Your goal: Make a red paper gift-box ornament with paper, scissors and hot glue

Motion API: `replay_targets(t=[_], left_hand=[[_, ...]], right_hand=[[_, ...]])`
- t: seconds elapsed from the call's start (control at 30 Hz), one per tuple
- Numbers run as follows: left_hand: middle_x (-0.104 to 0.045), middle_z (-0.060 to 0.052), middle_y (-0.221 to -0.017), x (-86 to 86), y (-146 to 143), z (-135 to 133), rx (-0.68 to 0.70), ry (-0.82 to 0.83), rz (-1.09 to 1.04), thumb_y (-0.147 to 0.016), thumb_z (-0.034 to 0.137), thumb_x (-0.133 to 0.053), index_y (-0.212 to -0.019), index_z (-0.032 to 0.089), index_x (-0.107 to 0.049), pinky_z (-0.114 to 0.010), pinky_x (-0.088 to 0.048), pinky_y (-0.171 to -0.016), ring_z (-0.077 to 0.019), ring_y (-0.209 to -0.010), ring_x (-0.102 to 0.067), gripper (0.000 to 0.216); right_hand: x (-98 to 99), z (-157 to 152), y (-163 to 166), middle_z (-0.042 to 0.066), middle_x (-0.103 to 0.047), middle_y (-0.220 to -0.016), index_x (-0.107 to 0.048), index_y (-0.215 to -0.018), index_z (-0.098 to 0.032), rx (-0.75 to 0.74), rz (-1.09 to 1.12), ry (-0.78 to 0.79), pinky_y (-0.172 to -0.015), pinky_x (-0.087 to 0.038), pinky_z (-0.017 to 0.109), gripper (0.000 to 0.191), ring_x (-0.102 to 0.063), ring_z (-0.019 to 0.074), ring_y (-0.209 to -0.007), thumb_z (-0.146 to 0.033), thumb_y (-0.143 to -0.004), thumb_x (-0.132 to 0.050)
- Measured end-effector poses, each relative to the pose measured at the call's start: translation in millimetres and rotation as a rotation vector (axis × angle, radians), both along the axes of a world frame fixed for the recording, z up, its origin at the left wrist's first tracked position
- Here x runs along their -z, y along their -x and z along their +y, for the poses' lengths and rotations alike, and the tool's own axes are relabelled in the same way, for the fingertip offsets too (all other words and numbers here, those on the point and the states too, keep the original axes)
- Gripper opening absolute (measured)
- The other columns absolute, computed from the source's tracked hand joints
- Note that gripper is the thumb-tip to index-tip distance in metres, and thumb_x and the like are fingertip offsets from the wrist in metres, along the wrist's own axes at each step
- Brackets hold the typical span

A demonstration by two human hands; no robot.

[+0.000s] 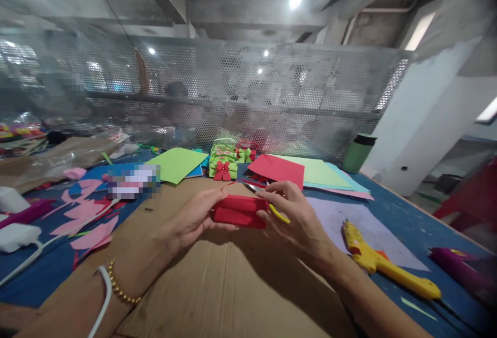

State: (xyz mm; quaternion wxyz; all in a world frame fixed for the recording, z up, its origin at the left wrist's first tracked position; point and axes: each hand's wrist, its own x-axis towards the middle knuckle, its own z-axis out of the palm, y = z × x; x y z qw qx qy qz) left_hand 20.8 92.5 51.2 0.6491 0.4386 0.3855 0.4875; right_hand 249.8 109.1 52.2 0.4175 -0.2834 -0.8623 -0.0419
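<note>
— Where to find the red piece (239, 211)?
— In the middle, held above the brown cardboard (217, 291) on the blue counter (402, 211).
— And how to describe each grip?
— With the left grip (202, 214): clamped on the left end of the red piece. With the right grip (294, 211): closed on its right end, and holding also a yellow-handled tool (279, 214).
— What else to see?
— At right, a yellow glue gun (388, 269), partly on a lilac sheet (326, 221).
</note>
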Motion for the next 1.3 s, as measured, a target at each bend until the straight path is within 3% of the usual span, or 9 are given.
replay_targets(t=[0.1,0.3,0.43,0.5,0.6,0.73,0.87,1.17,1.3], left_hand=[[-0.072,-0.011,-0.097,1.4,1,0,-0.013,-0.013,-0.016,-0.090,0.030,-0.062,-0.104,0.015,-0.067,-0.033,-0.064,-0.061,-0.0219,-0.084,-0.070,0.021],[-0.070,-0.009,-0.091,5.8,3,5,0.016,-0.020,-0.022,-0.091,0.033,-0.063,-0.103,0.015,-0.065,-0.031,-0.064,-0.057,-0.0190,-0.076,-0.069,0.021],[-0.071,-0.010,-0.096,4.7,1,5,-0.027,-0.060,-0.001,-0.090,0.032,-0.064,-0.105,0.015,-0.065,-0.030,-0.063,-0.056,-0.0194,-0.078,-0.069,0.022],[-0.071,-0.011,-0.102,4.5,-1,4,-0.048,-0.120,0.003,-0.089,0.031,-0.065,-0.109,0.014,-0.065,-0.030,-0.062,-0.058,-0.0197,-0.080,-0.069,0.026],[-0.071,-0.011,-0.107,5.9,-2,4,-0.046,-0.243,0.025,-0.089,0.034,-0.067,-0.115,0.014,-0.066,-0.029,-0.061,-0.065,-0.0176,-0.080,-0.067,0.033],[-0.070,-0.010,-0.113,9.3,-4,2,-0.019,-0.333,0.067,-0.090,0.039,-0.066,-0.121,0.017,-0.067,-0.027,-0.057,-0.072,-0.0164,-0.085,-0.066,0.038],[-0.072,-0.009,-0.113,13.7,-5,1,0.014,-0.359,0.094,-0.091,0.039,-0.066,-0.124,0.019,-0.067,-0.027,-0.054,-0.074,-0.0156,-0.084,-0.066,0.038],[-0.068,-0.012,-0.125,12.8,-7,-1,0.016,-0.312,0.079,-0.089,0.036,-0.066,-0.125,0.018,-0.066,-0.032,-0.052,-0.087,-0.0232,-0.107,-0.065,0.041],[-0.071,-0.013,-0.113,13.4,-8,-2,-0.047,-0.285,0.238,-0.084,0.035,-0.069,-0.125,0.015,-0.064,-0.031,-0.053,-0.074,-0.0191,-0.082,-0.068,0.046]], right_hand=[[6.9,3,0,0.011,-0.057,-0.117,-0.064,-0.122,-0.028,0.027,-0.070,-0.034,-0.082,-0.053,0.045,0.033,-0.057,0.0264,-0.103,-0.018,-0.091,-0.064],[3.5,1,0,0.011,-0.058,-0.111,-0.071,-0.107,-0.025,0.024,-0.120,-0.064,-0.079,-0.052,0.045,0.021,-0.056,0.0266,-0.098,-0.015,-0.090,-0.061],[-3.6,-2,0,0.009,-0.059,-0.112,-0.068,-0.115,-0.027,0.000,0.079,0.009,-0.083,-0.054,0.044,0.023,-0.059,0.0244,-0.101,-0.023,-0.094,-0.060],[-6.8,-1,-2,0.010,-0.060,-0.114,-0.065,-0.120,-0.026,0.063,0.287,0.154,-0.084,-0.056,0.044,0.025,-0.063,0.0229,-0.099,-0.032,-0.097,-0.057],[-8.5,0,-3,0.013,-0.065,-0.117,-0.062,-0.124,-0.024,0.090,0.439,0.581,-0.078,-0.060,0.043,0.035,-0.068,0.0232,-0.096,-0.045,-0.099,-0.051],[-4.7,-3,3,0.014,-0.067,-0.122,-0.061,-0.129,-0.024,-0.195,0.491,1.072,-0.079,-0.061,0.042,0.041,-0.069,0.0250,-0.102,-0.049,-0.099,-0.050],[1.0,-5,8,0.015,-0.069,-0.121,-0.062,-0.129,-0.020,-0.271,0.689,1.289,-0.078,-0.060,0.035,0.048,-0.070,0.0243,-0.099,-0.042,-0.087,-0.070],[2.0,-3,10,0.012,-0.075,-0.106,-0.075,-0.102,-0.016,-0.330,0.775,1.326,-0.082,-0.056,0.031,0.032,-0.071,0.0213,-0.093,-0.031,-0.075,-0.081],[4.2,-5,12,0.008,-0.077,-0.092,-0.076,-0.094,-0.016,-0.313,0.749,1.296,-0.087,-0.053,0.033,0.028,-0.071,0.0185,-0.086,-0.033,-0.072,-0.083]])
